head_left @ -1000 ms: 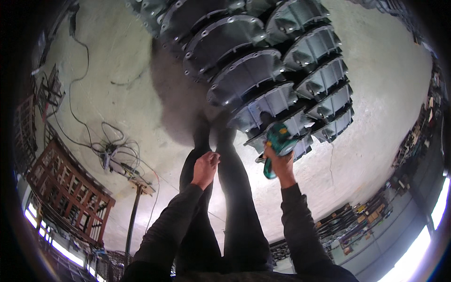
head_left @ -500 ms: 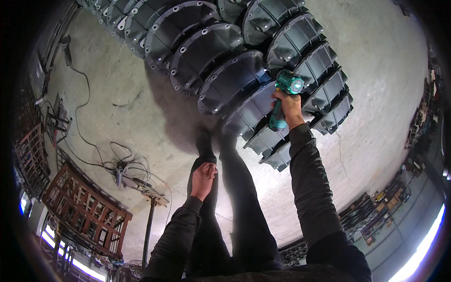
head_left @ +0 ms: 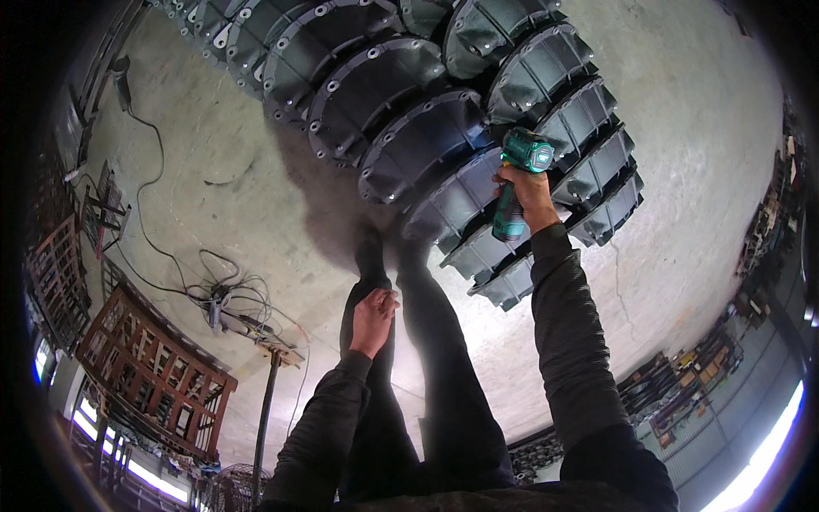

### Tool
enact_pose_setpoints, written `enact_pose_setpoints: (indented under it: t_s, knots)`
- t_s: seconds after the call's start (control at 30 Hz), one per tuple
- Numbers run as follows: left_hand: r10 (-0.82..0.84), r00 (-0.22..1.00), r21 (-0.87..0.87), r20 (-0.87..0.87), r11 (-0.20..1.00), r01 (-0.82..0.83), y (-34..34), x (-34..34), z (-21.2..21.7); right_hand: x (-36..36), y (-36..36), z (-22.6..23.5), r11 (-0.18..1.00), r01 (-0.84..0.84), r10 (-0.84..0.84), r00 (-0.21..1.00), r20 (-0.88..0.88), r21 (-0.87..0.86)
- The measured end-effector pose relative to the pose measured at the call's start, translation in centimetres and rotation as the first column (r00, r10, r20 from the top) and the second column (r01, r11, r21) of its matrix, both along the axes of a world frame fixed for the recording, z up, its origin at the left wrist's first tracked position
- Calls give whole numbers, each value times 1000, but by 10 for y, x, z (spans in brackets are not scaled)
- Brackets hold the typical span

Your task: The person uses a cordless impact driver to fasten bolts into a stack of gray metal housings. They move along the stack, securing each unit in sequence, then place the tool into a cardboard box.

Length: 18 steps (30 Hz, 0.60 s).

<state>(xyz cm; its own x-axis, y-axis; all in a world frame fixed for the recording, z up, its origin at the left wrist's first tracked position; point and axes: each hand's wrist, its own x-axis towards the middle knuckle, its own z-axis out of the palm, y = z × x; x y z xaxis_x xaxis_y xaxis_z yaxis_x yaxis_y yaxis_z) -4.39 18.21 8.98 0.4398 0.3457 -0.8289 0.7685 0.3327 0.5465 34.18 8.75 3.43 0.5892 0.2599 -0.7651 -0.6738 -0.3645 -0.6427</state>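
Note:
My right hand (head_left: 531,194) is wrapped round the handle of a green and black cordless drill (head_left: 528,152). The drill is held over the stacked dark grey ribbed metal housings (head_left: 431,141), which have rounded flanges with bolt holes. Whether its front end touches a housing is hidden behind the drill body. My left hand (head_left: 374,321) is closed in front of my left leg, fingers curled together; anything inside them is too small or hidden to make out.
The housings lie in long rows on the concrete floor (head_left: 682,205). At the left a black cable (head_left: 156,175) runs to a tangle of wires (head_left: 226,294) beside a post-mounted stand (head_left: 271,358). A brown slatted crate (head_left: 158,371) stands behind it. Assorted goods (head_left: 691,375) line the right wall.
The fingers of my left hand have shifted slightly, and that hand has moved up a little. My right hand keeps the drill in nearly the same place. The view has shifted slightly.

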Motion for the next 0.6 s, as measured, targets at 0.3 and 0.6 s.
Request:
enact_pose_setpoints:
  t_s: [0.3,0.6]
  knots:
    - [10,1000,-37,9,999,-10,-21,16,0,23,12,8,925,-280,296,955,21,-258]
    - [-84,994,51,73,995,80,-19,17,1,18,13,0,956,-211,217,976,5,-205]
